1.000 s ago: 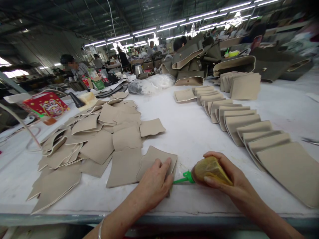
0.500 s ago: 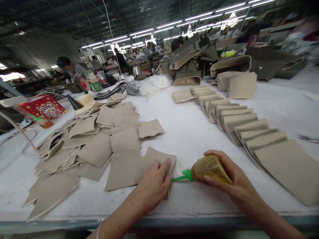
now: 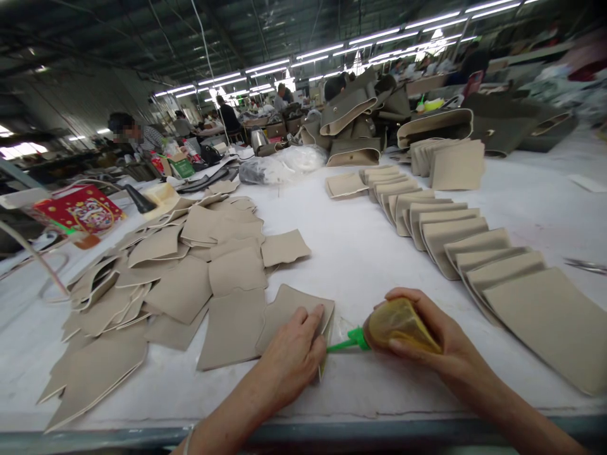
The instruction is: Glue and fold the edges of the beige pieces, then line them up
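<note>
A flat beige leather piece point(image 3: 287, 311) lies in front of me, its right edge slightly raised. My left hand point(image 3: 290, 357) grips that edge, fingers on top and thumb at the side. In my right hand point(image 3: 450, 347) is a squeeze bottle point(image 3: 401, 325) of amber liquid, tilted on its side. Its green nozzle point(image 3: 348, 341) points left, the tip at the leather edge beside my left thumb. What the tip touches is partly hidden by the thumb. Under the piece's left side lies another leather piece point(image 3: 232, 332).
A loose pile of leather pieces point(image 3: 177, 287) covers the left of the table. On the right, a fanned row of pieces point(image 3: 545, 316) runs away from me. Dark bags point(image 3: 351, 107) are heaped at the back. Scissors point(image 3: 585, 264) lie far right; a red box point(image 3: 80, 208) stands left.
The view has tilted slightly, so the table appears a little lower. Both hands, the bottle and the leather piece keep nearly the same positions.
</note>
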`<state>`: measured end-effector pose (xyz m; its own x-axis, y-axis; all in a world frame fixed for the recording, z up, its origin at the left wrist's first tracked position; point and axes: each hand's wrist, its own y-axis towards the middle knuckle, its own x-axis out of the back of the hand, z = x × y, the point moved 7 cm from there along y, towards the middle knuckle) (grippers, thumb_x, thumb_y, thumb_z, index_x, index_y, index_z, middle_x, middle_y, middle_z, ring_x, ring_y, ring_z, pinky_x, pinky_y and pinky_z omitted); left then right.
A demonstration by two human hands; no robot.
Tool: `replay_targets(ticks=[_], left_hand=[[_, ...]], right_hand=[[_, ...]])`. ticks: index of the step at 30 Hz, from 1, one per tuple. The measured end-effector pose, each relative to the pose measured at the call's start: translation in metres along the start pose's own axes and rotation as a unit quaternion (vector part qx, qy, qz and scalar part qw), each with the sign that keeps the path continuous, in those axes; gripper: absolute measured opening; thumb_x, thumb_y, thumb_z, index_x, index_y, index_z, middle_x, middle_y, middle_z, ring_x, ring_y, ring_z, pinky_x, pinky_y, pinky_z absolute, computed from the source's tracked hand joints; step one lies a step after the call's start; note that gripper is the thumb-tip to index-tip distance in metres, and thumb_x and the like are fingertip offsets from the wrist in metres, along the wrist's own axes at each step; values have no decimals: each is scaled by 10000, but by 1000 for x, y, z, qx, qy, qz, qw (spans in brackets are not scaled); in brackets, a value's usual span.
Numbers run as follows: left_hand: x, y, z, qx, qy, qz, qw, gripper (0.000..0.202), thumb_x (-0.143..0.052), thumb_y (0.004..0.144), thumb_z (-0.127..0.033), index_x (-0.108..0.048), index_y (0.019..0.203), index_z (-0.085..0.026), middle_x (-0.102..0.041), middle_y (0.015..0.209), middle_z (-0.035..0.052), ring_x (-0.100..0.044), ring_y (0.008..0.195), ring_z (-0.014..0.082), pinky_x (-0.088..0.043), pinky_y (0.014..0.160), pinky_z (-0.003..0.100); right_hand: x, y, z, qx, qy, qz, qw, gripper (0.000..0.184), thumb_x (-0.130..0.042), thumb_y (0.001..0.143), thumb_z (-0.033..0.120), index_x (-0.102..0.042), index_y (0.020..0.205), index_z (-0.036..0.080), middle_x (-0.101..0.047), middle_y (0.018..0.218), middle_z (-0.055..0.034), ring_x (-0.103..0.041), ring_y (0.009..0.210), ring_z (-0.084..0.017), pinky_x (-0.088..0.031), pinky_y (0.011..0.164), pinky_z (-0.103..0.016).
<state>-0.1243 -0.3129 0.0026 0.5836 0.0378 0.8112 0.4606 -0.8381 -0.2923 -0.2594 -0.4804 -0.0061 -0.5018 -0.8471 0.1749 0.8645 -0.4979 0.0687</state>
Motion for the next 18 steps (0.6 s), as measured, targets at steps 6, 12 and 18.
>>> replay_targets(ticks=[6, 12, 18], left_hand=[[-1, 1, 0, -2, -7, 5, 1000, 574, -315, 909, -242, -369, 1472, -141, -547, 1216, 122, -560, 1104, 263, -399, 1010, 348], [-2, 3, 1, -7, -30, 2, 1000, 572, -315, 897, -219, -390, 1459, -141, -557, 1204, 115, -554, 1117, 261, -392, 1017, 348], [-2, 5, 3, -10, -35, -2, 999, 576, -310, 896, -212, -383, 1462, -129, -552, 1237, 122, -542, 1134, 265, -377, 1035, 363]], right_hand=[[11, 10, 1, 17, -27, -69, 997, 521, -741, 797, 480, -476, 1194, 270, -600, 993, -18, -599, 872, -238, -461, 797, -343], [16, 8, 5, 42, -66, -104, 992, 509, -741, 790, 496, -501, 1180, 273, -577, 1081, -30, -586, 932, -242, -452, 824, -340], [20, 7, 4, 44, -64, -126, 989, 518, -735, 795, 489, -496, 1198, 268, -583, 1124, -42, -588, 966, -257, -436, 867, -357]])
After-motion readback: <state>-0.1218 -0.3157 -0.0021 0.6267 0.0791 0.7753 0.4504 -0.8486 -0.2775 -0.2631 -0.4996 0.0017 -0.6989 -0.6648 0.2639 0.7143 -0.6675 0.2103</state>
